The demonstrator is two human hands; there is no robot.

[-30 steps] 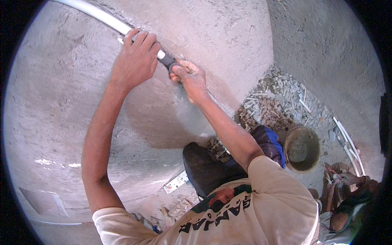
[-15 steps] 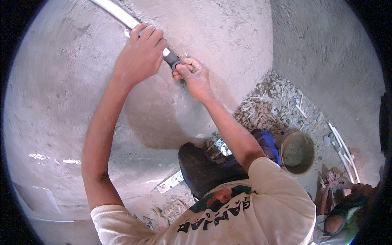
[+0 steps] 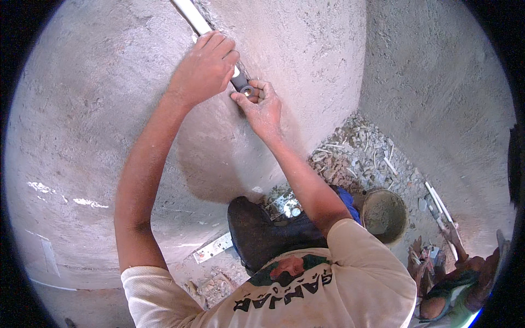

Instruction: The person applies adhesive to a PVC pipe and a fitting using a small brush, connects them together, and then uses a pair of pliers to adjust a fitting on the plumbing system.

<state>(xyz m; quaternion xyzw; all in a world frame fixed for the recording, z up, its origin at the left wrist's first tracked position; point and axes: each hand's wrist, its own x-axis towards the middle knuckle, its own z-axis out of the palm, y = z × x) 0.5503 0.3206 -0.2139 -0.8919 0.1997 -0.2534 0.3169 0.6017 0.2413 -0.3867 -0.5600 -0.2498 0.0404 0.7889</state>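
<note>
A white plastic pipe (image 3: 192,16) slants down along the rough plaster wall, partly in a groove. My left hand (image 3: 205,68) is closed over its lower stretch, and the fingers hide that part of the pipe. Just below, a dark grey pipe elbow (image 3: 239,82) sits at the pipe's end, its round mouth facing outward. My right hand (image 3: 263,109) pinches the elbow between the thumb and fingers at the mouth's rim. A short bit of white pipe shows between my left hand and the elbow.
Rubble (image 3: 361,150) lies along the wall's foot in the corner. A round bucket (image 3: 385,216) stands right of my leg, with loose white pipes (image 3: 440,202) beyond it. A co-worker (image 3: 454,290) crouches at the lower right. A pale flat strip (image 3: 213,247) lies left of my knee.
My right thumb and fingers have shifted around the elbow, and its mouth now shows more openly. My left hand keeps its hold. The whole view has shifted slightly. The co-worker's hand now reaches the loose pipes.
</note>
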